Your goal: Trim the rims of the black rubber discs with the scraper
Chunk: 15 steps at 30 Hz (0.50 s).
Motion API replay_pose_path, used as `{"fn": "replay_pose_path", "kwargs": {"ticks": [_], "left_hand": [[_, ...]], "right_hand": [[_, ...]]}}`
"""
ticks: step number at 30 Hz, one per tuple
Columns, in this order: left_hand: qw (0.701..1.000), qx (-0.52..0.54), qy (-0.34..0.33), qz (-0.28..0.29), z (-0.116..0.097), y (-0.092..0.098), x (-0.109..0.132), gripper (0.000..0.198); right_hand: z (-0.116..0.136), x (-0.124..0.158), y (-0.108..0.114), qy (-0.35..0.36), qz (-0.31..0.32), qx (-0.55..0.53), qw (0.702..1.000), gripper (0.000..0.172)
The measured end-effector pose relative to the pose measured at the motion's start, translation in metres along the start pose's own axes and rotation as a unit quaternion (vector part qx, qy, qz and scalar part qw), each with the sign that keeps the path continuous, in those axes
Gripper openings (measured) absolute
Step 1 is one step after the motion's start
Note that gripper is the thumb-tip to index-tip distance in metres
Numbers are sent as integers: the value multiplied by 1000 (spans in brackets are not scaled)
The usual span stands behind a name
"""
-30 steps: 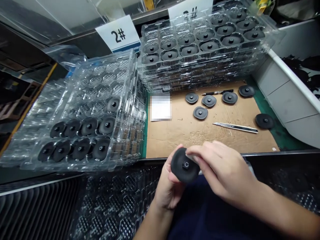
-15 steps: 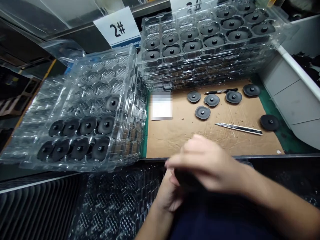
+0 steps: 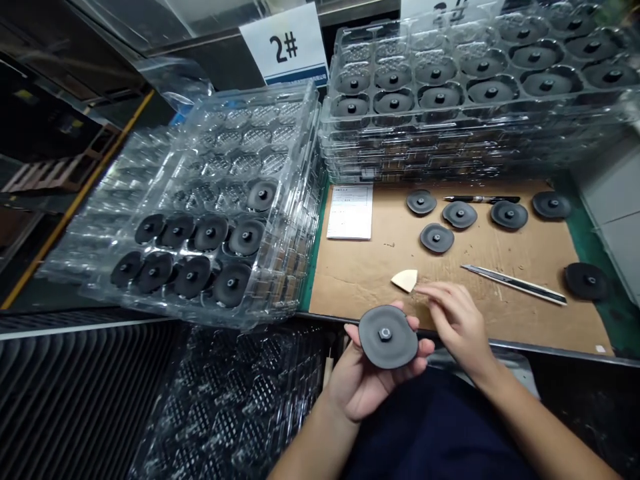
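Observation:
My left hand [image 3: 367, 377] holds a round black rubber disc [image 3: 388, 337] with a small metal hub, face up, just below the cardboard's near edge. My right hand [image 3: 457, 320] is beside it to the right, fingers curled, fingertips at a small cream wedge-shaped piece [image 3: 406, 280] that lies on the cardboard mat [image 3: 360, 273]. I cannot tell whether the fingers pinch the wedge or only touch it.
A clear blister tray [image 3: 280, 267] on the left holds several black discs. A stack of filled trays [image 3: 450, 140] stands behind. Loose discs [image 3: 437, 238], a black pen [image 3: 480, 199], a metal blade [image 3: 515, 285] and a paper slip [image 3: 350, 211] lie on the mat.
My right hand has lifted off the disc and moved right and up to the cream wedge. The disc now lies uncovered in my left hand. The view has shifted left.

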<state>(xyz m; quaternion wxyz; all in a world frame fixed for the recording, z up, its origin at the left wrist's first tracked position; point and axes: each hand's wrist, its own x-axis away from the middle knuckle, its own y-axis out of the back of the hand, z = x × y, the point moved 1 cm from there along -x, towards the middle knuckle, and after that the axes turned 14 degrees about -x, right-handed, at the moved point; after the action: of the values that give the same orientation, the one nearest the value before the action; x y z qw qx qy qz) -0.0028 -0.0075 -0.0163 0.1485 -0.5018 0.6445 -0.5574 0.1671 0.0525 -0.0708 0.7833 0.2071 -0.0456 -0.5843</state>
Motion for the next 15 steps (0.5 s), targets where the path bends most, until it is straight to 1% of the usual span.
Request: {"fn": "replay_pose_path", "kwargs": {"ticks": [4, 6, 8, 10, 12, 13, 15], "left_hand": [[1000, -10, -1, 4, -5, 0, -1, 60], [999, -36, -24, 3, -7, 1, 0, 60], [996, -64, -56, 1, -9, 1, 1, 60], [995, -71, -73, 4, -11, 1, 2, 60], [996, -57, -65, 8, -12, 0, 3, 60], [997, -48, -58, 6, -12, 0, 3, 59], [998, -31, -45, -6, -10, -1, 4, 56]], "right_hand": [[18, 21, 4, -25, 58, -34, 997, 22], [23, 28, 1, -40, 75, -47, 995, 22], [25, 32, -4, -48, 78, -48, 995, 22], [23, 31, -7, -53, 69, -37, 996, 23], [16, 24, -10, -67, 35, -10, 997, 24], [10, 19, -11, -78, 11, 10, 997, 27], [-3, 5, -13, -98, -30, 51, 993, 40]]}}
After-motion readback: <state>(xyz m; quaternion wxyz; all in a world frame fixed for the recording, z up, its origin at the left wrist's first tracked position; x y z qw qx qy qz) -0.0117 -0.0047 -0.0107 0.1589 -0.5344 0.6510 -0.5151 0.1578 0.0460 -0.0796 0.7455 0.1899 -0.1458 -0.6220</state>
